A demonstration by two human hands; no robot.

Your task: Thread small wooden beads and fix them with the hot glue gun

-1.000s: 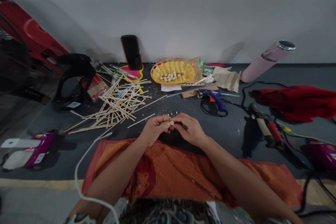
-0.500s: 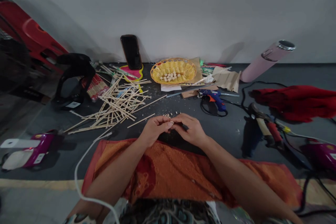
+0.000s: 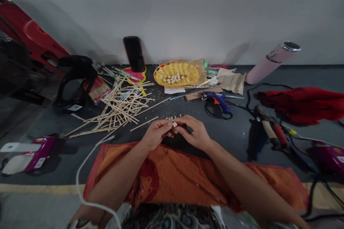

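Both hands meet over the dark table, just beyond the orange towel [image 3: 185,171]. A small cluster of short wooden stick pieces [image 3: 174,124] sits between my fingertips. My left hand [image 3: 157,133] pinches it from the left with thumb and fingers. From the other side my right hand [image 3: 196,131] closes on it with thumb and forefinger. More cut bits lie just behind the fingertips, partly hidden by them. A yellow wicker basket [image 3: 190,75] farther back holds several similar little clusters.
Loose wooden sticks [image 3: 120,103] are heaped left of the hands. A blue glue gun [image 3: 219,100], pliers [image 3: 268,128] and a red cloth [image 3: 303,103] lie to the right. A pink flask [image 3: 271,64] and a propped phone [image 3: 134,53] stand near the wall. A white cable [image 3: 79,175] crosses the left side.
The fingers have shifted slightly around the small wooden cluster, so more of it shows between the fingertips. Both arms stay in nearly the same place.
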